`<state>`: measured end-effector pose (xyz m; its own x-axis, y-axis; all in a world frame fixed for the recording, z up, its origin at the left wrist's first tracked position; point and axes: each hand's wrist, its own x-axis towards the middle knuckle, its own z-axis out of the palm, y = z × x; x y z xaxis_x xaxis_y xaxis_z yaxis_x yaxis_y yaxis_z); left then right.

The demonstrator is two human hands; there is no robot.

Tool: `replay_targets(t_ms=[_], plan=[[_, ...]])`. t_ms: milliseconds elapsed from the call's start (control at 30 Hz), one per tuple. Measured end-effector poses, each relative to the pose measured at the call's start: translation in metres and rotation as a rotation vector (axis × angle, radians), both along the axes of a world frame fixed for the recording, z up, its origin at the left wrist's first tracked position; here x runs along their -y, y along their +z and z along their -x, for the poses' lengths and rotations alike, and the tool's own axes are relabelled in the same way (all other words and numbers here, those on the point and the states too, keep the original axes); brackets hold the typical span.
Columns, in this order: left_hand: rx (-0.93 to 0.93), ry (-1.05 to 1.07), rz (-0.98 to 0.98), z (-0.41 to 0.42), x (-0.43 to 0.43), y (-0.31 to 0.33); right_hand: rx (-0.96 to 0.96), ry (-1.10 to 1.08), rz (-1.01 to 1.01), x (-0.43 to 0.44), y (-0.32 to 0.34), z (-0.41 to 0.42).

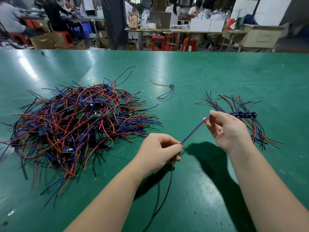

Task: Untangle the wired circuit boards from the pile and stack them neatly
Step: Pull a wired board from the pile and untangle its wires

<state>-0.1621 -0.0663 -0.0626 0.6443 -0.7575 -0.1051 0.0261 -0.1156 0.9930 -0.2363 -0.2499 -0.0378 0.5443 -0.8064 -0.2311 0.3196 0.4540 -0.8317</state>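
Note:
A big tangled pile of small green circuit boards with red, blue and black wires lies on the left of the green table. On the right lies a neat row of stacked boards with wires fanned out. My left hand grips one end of a wire bundle, and a black wire hangs down from its fist. My right hand pinches the far end of the same blue and red wires, stretched taut between both hands. Any board on this piece is hidden in my left fist.
One single board with red and blue wires lies alone further back in the middle. Beyond the table's far edge stand people at other benches, red stools and cardboard boxes.

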Motion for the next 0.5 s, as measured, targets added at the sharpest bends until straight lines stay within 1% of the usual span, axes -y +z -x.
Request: replay_targets(t_ms=[133, 233, 300, 367, 400, 467, 500], plan=[[-0.038, -0.021, 0.013, 0.002, -0.002, 0.004, 0.021, 0.008, -0.074, 0.002, -0.001, -0.003], [-0.098, 0.028, 0.069, 0.003, -0.003, 0.009, 0.006, 0.132, -0.128, 0.001, 0.001, -0.002], [-0.137, 0.081, 0.116, 0.003, -0.002, 0.013, -0.08, 0.258, -0.117, -0.004, 0.001, -0.002], [-0.178, 0.127, 0.151, 0.003, -0.001, 0.015, -0.192, 0.44, -0.013, -0.014, -0.001, -0.002], [-0.191, 0.139, 0.16, 0.002, -0.002, 0.016, -0.22, 0.549, 0.051, -0.019, -0.002, -0.002], [-0.181, 0.146, 0.156, 0.002, -0.003, 0.017, -0.213, 0.733, 0.127, -0.03, -0.003, -0.002], [-0.168, 0.142, 0.147, 0.003, -0.003, 0.017, -0.204, 0.782, 0.138, -0.034, -0.004, -0.003]])
